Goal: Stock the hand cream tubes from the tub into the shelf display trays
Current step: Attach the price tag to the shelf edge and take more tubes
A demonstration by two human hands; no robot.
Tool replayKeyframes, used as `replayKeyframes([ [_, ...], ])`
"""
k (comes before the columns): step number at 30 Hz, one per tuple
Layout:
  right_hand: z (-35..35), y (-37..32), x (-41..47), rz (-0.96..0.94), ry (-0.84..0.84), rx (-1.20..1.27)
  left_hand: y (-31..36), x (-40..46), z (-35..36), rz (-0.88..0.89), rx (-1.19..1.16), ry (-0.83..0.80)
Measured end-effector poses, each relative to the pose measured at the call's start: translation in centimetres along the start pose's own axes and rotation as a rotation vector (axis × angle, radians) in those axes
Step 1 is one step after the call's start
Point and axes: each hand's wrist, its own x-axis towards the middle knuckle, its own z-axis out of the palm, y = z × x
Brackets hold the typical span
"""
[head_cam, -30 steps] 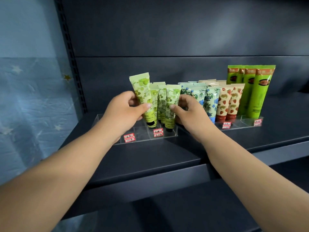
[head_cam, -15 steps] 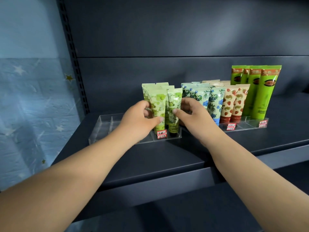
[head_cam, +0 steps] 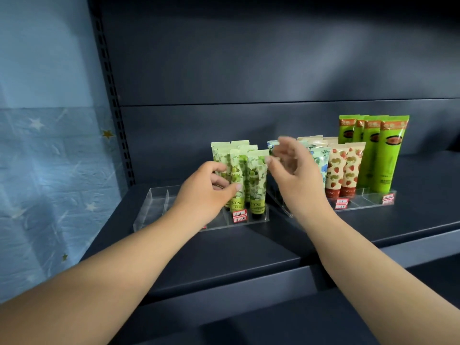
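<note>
Our left hand point(head_cam: 206, 189) pinches a green tube point(head_cam: 236, 180), probably to stand it upright in the clear tray point(head_cam: 154, 207) at nine o'clock on the shelf point(head_cam: 249, 247). Our right hand point(head_cam: 296, 178) hovers loose, holding nothing, beside the row.

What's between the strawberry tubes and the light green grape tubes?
In the head view, the right hand is there, and behind it stand blue flower tubes, between the grape tubes and strawberry tubes.
</note>
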Motion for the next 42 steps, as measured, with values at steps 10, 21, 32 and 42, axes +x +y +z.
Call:
replayKeyframes([
  [10, -1.3, -5.9, 9.6, -0.059, -0.377, -0.457, -0.4, 0.6, 1.2, -0.02, 0.149, -0.022],
  [21, -0.4, -5.2, 11.4, 0.103, -0.782, -0.671, -0.2, 1.0, 1.1, -0.125, 0.387, -0.13],
  [32, 0.3, -5.9, 11.1, 0.257, -0.814, -0.562, -0.8, 1.6, 0.7, -0.208, 0.221, -0.206],
  [42, 0.3, -7.6, 9.3, 0.278, -0.954, -0.45, -0.5, 0.9, -0.7, -0.171, 0.275, -0.264],
])
